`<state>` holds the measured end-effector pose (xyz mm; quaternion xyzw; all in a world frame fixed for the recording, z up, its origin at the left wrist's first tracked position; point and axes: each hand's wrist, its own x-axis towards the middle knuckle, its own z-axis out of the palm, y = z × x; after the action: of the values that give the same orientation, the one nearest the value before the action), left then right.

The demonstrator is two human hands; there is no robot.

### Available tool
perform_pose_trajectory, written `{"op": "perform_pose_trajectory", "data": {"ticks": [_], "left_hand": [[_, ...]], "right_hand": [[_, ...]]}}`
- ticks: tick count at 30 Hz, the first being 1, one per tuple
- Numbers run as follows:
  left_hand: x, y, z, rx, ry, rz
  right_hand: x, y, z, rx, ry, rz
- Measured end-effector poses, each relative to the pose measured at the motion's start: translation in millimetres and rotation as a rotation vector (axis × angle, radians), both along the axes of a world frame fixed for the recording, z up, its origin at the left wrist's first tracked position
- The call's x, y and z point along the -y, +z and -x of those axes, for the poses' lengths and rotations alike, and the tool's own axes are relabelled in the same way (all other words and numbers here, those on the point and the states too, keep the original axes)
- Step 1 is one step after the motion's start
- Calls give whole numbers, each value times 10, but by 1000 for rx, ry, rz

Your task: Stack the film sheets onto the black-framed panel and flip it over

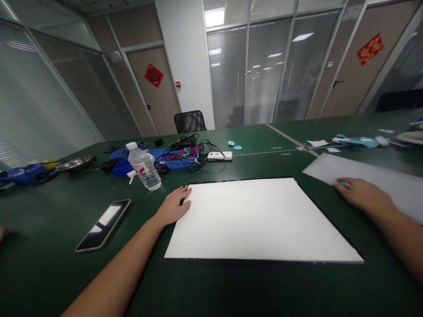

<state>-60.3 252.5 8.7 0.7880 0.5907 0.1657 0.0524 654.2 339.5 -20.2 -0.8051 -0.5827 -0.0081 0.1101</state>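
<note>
A white rectangular panel [264, 220] with a thin black border along its far and right edges lies flat on the green table. My left hand [175, 204] rests on its far left corner, fingers stretched out and thumb apart on the surface. Off to the right, a second white sheet [373, 174], thin-looking, runs out of view. My right hand [363, 193] is closed at its near edge, thumb and fingers pinched together there. The fingertips are slightly blurred.
A water bottle [144, 167] and a phone [104, 225] are left of the panel. Behind stand a blue tray [181, 160] of tangled wires and a white power strip [220, 156]. A metal dish [75, 164] sits far left; blue-and-white items [360, 141] lie far right.
</note>
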Motion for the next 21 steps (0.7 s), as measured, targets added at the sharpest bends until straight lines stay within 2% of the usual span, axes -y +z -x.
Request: {"op": "perform_pose_trajectory", "data": {"ticks": [4,9,11,13,15,19,21], "left_hand": [[4,3,-12,22,16,-2],[-1,-6,-15,17,11,1],[-4,-14,-13,10,15,-4],[-8,-25,-7,15,15,-15],[-11,-36,1,29,13,-26],[-16,-42,19,45,9,-33],[-16,-36,24,42,9,-30]], "right_hand": [[142,198,298,64,17,1],[414,531,755,154,-44,-158],[515,626,931,205,-7,-232],[600,668,1099,275,89,-304],[669,653,1263,339,328,-384],[800,526,1648,360,1116,-495],[870,470,1852,314,1344,-528]]}}
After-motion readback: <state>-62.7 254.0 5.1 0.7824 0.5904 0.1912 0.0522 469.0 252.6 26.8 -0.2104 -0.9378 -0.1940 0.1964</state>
